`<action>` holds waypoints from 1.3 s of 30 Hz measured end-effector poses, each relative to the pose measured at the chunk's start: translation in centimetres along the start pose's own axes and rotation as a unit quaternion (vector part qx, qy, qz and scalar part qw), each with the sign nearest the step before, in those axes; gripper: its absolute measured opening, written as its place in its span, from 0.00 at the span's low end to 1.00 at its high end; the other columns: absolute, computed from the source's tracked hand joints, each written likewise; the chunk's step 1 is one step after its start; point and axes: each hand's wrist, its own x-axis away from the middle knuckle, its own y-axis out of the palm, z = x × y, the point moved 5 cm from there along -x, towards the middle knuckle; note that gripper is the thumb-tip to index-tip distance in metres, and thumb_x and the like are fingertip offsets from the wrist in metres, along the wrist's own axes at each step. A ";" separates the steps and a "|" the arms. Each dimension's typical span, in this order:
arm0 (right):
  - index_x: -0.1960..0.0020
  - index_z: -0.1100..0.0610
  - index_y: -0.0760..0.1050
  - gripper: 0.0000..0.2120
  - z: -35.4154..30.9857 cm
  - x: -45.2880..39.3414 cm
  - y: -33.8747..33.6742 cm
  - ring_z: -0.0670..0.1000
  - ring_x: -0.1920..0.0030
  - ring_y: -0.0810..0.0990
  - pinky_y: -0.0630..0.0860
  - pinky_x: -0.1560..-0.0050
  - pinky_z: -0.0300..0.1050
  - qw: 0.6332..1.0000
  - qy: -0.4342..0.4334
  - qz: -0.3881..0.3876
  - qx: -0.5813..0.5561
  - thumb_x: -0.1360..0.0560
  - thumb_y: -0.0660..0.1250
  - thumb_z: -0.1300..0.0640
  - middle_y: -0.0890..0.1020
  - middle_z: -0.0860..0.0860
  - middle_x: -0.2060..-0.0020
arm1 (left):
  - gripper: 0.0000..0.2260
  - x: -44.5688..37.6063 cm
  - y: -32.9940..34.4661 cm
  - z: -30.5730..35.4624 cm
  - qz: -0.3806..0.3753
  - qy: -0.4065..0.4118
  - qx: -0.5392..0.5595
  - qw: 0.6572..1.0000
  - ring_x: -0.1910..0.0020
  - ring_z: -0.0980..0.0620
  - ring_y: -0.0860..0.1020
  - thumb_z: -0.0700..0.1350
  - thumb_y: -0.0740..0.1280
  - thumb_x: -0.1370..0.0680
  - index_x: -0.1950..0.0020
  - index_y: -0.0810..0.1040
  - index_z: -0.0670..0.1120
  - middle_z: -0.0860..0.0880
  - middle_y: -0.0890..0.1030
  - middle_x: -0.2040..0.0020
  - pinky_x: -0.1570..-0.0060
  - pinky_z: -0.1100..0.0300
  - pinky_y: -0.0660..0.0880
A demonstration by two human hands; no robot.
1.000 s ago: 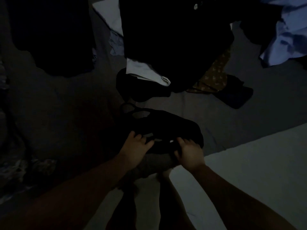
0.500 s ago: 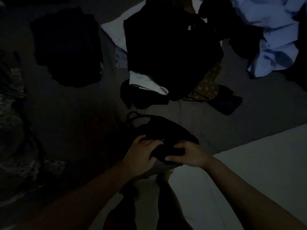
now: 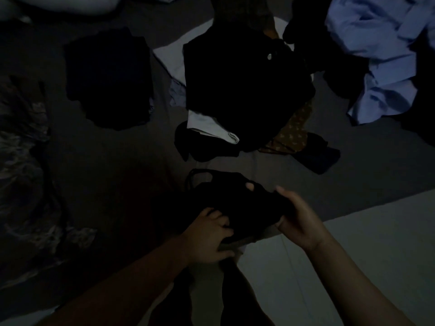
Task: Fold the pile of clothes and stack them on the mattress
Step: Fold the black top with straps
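A: Light level very low. What is each hand doing?

B: Left hand (image 3: 208, 235), fingers curled, grips the near edge of a small black fabric garment with thin straps (image 3: 237, 203). Right hand (image 3: 297, 222) grasps the same garment at its right end, thumb over the top, fingers underneath.

A: Garment position?

B: Held between the two hands, bunched, at the edge of the dark grey mattress sheet (image 3: 122, 165). One strap loop trails out beyond the left hand. Whether it is lifted clear of the sheet, I cannot tell.

A: Beyond the hands?

B: Straight ahead, a heap of dark clothes (image 3: 244, 90) with a white folded edge showing at its near side and a brown patterned cloth (image 3: 292, 135) poking out toward the right. Ahead and left of the left hand, a flat black folded garment (image 3: 108, 78) lies apart from the heap. Far ahead of the right hand, a crumpled light blue shirt (image 3: 381, 55).

A: Near side?

B: Pale floor (image 3: 353, 255) under the right forearm.
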 end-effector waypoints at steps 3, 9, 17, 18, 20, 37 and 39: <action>0.62 0.58 0.81 0.22 -0.6 0.6 -1.9 0.50 0.69 0.79 0.76 0.69 0.38 0.999 -0.013 0.023 -0.028 0.50 0.84 0.48 0.79 0.53 0.71 | 0.21 -0.3 1.5 -1.5 -0.174 -0.015 -0.066 0.982 0.36 0.45 0.67 0.58 0.63 0.25 0.38 0.74 0.46 0.46 0.73 0.38 0.30 0.48 0.51; 0.45 0.57 0.78 0.18 -3.7 -0.2 -5.8 0.48 0.64 0.74 0.71 0.54 0.39 0.957 -0.077 0.171 0.220 0.33 0.72 0.52 0.71 0.49 0.77 | 0.26 2.1 3.3 -8.1 -0.284 -0.051 -0.166 0.943 0.29 0.39 0.61 0.54 0.64 0.25 0.28 0.65 0.50 0.39 0.58 0.26 0.29 0.42 0.52; 0.40 0.62 0.69 0.14 -4.8 -3.3 -9.6 0.45 0.76 0.78 0.74 0.77 0.36 0.852 -0.078 0.342 0.388 0.24 0.66 0.65 0.79 0.58 0.65 | 0.26 2.2 2.5 -14.4 -0.052 -0.327 0.097 0.938 0.31 0.45 0.67 0.52 0.60 0.21 0.26 0.60 0.46 0.44 0.64 0.27 0.35 0.57 0.67; 0.37 0.61 0.68 0.17 -4.5 -3.6 -9.8 0.48 0.75 0.79 0.75 0.77 0.38 0.841 -0.062 0.350 0.409 0.24 0.66 0.64 0.80 0.58 0.63 | 0.24 1.5 2.3 -15.1 0.009 -0.357 0.115 0.927 0.33 0.44 0.70 0.52 0.60 0.21 0.27 0.63 0.45 0.42 0.66 0.29 0.38 0.57 0.68; 0.32 0.60 0.66 0.22 -4.1 -4.1 -10.5 0.53 0.68 0.79 0.77 0.70 0.44 0.778 -0.042 0.362 0.511 0.24 0.67 0.62 0.82 0.59 0.58 | 0.23 -0.5 2.5 -16.0 0.055 -0.391 0.151 0.906 0.35 0.42 0.70 0.52 0.61 0.22 0.31 0.66 0.42 0.40 0.69 0.32 0.39 0.55 0.69; 0.47 0.52 0.79 0.11 -9.4 0.3 3.3 0.39 0.54 0.79 0.74 0.55 0.27 0.768 -0.289 0.195 0.537 0.25 0.66 0.66 0.82 0.48 0.52 | 0.09 6.5 -7.0 -14.6 0.259 -0.400 0.261 0.839 0.47 0.41 0.79 0.43 0.66 0.23 0.45 0.78 0.41 0.41 0.81 0.47 0.47 0.52 0.73; 0.43 0.55 0.79 0.13 -11.5 1.6 5.9 0.40 0.52 0.79 0.71 0.55 0.24 0.714 -0.324 0.208 0.584 0.25 0.66 0.67 0.81 0.49 0.52 | 0.12 10.8 -11.3 -15.1 0.299 -0.407 0.253 0.825 0.47 0.41 0.79 0.37 0.67 0.25 0.43 0.78 0.40 0.41 0.80 0.46 0.46 0.52 0.72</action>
